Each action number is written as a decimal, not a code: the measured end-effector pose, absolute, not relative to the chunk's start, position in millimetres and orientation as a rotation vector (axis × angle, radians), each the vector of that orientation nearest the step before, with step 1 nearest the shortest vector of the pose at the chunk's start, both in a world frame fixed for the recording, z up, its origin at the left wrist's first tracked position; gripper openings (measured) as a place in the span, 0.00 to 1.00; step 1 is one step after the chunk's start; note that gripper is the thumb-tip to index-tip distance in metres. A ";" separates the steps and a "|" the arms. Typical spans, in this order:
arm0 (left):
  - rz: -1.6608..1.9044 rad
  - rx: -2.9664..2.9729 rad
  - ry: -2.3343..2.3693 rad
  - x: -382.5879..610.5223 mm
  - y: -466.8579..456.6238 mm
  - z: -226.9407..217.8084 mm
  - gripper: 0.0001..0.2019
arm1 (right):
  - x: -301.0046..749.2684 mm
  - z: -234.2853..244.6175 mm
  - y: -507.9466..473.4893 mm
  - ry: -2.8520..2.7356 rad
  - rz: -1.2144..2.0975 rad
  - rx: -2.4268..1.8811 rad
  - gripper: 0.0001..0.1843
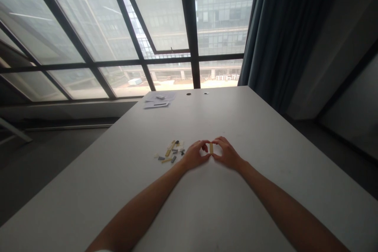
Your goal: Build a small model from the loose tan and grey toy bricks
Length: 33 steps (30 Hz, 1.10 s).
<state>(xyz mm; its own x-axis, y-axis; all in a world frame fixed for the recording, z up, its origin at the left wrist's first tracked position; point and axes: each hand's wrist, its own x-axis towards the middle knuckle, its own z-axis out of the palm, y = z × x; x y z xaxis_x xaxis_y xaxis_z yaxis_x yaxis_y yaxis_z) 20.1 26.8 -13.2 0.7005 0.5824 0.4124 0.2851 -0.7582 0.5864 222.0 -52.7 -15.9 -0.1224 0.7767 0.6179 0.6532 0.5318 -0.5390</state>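
Observation:
A small tan building brick [211, 148] is held upright between my two hands, above the white table [203, 204]. My left hand [197, 154] pinches it from the left, thumb at the lower end and a fingertip at the upper end. From the other side my right hand [226, 153] grips the same ends with thumb and index finger. Left of my hands lies a loose pile of small building pieces [168, 152], tan, grey, white and black. Whether the tan brick is one piece or several joined is too small to tell.
Sheets of paper [156, 105] with small items on them lie at the table's far left corner. Two small round dark spots, one a hole [188, 94], sit near the far edge. Large windows [165, 15] stand beyond, with a dark curtain [274, 39] at the right.

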 end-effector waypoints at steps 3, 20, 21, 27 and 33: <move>0.824 2.410 0.667 20.7 27.6 -14.4 0.23 | 223.4 -18.4 -51.1 -1.838 0.154 -1.183 0.23; 1.083 2.369 0.814 21.7 34.8 -16.0 0.14 | 228.6 -24.1 -46.4 -1.743 0.127 -1.219 0.04; 1.110 2.365 0.831 21.9 35.3 -16.3 0.13 | 228.3 -23.8 -46.5 -1.749 0.132 -1.208 0.04; 1.206 2.354 0.869 23.2 41.2 -22.9 0.12 | 226.2 -21.8 -47.8 -1.802 0.125 -1.177 0.05; 1.214 2.346 0.897 23.0 40.5 -23.3 0.13 | 224.5 -14.9 -53.0 -1.844 0.084 -1.179 0.11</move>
<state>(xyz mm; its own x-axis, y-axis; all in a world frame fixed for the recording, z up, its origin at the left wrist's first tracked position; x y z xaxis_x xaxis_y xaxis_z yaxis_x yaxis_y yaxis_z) 23.0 40.5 -23.3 0.4321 0.6743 0.5989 0.3745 -0.7383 0.5610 224.5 -53.0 -14.9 -0.1225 0.7477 0.6526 0.6852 0.5394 -0.4894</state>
